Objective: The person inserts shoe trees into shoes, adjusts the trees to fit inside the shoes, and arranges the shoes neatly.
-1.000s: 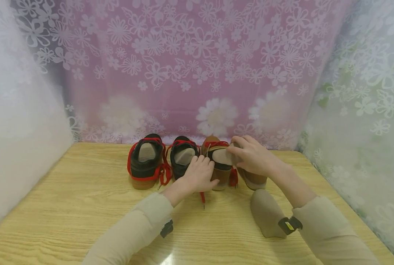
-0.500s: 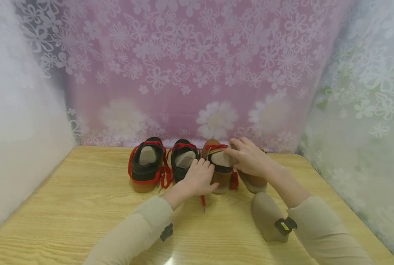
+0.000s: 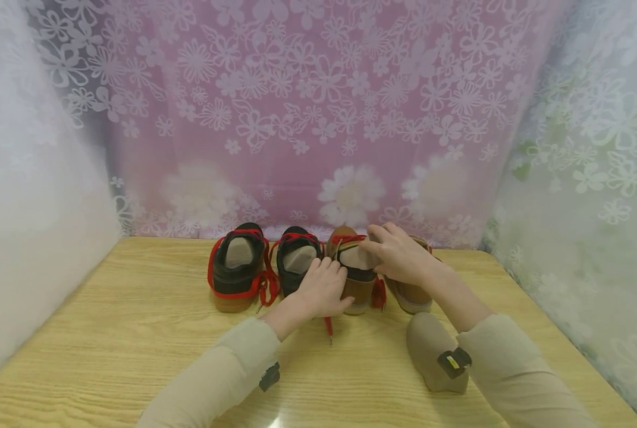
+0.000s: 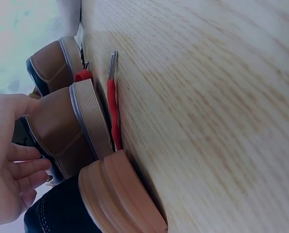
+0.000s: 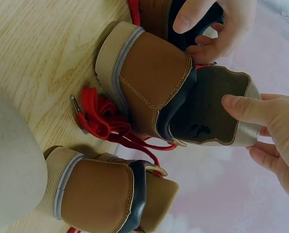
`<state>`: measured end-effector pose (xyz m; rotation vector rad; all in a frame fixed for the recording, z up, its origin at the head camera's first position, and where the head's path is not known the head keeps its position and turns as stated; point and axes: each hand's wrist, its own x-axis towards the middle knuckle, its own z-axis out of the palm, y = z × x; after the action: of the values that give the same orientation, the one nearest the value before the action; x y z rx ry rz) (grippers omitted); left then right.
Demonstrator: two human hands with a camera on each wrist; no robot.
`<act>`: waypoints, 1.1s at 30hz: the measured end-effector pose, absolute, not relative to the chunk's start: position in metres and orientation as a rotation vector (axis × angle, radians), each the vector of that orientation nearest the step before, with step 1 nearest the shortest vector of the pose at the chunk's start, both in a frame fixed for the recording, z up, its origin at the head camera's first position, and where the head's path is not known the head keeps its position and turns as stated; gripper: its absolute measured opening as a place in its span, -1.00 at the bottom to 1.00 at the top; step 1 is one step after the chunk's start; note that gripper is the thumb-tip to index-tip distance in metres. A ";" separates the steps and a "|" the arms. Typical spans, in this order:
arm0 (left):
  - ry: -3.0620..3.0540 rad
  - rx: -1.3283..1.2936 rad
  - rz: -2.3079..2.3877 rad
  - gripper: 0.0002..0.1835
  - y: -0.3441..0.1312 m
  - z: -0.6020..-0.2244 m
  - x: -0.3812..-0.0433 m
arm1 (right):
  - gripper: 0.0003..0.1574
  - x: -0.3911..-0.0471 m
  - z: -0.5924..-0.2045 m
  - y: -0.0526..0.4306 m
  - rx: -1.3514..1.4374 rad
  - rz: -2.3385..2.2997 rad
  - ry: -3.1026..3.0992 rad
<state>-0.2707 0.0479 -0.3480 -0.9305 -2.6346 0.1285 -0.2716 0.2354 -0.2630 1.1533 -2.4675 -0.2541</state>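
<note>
My right hand [image 3: 404, 252] pinches a grey-beige shoe insert [image 5: 213, 104] between thumb and fingers. Its hollow, wavy-edged end sticks up out of a brown lace-up shoe [image 5: 156, 68] whose heel faces me. The rest of the insert is hidden inside the shoe. My left hand [image 3: 320, 288] lies beside this shoe's collar, over the neighbouring black shoe [image 3: 286, 279]. In the left wrist view its fingers [image 4: 25, 167] are relaxed at the brown shoe's side. Another brown shoe [image 3: 410, 294] stands to the right, partly under my right hand.
A black shoe with red laces [image 3: 229, 279] stands at the left end of the row. One more grey-beige insert [image 3: 430, 351] lies on the wooden table [image 3: 152, 333] near my right forearm. A red lace end [image 3: 329, 329] trails forward. Behind hangs a pink flowered cloth [image 3: 297, 119].
My right hand and forearm have shifted slightly left, keeping hold of the insert at the brown shoe. My left hand stays in place. The head view has tilted a little upward.
</note>
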 end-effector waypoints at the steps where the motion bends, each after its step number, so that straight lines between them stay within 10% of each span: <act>1: -2.632 -0.931 0.130 -0.45 0.048 -0.348 -0.271 | -0.37 -0.272 -0.263 0.235 1.157 -0.252 -2.466; 33: -2.614 -0.943 0.146 -0.45 0.047 -0.347 -0.270 | -0.36 -0.289 -0.271 0.222 1.145 -0.381 -2.472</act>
<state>-0.2702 0.0469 -0.3471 -0.9426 -2.6137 0.1460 -0.2894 0.2220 -0.2712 1.1449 -2.4716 -0.3812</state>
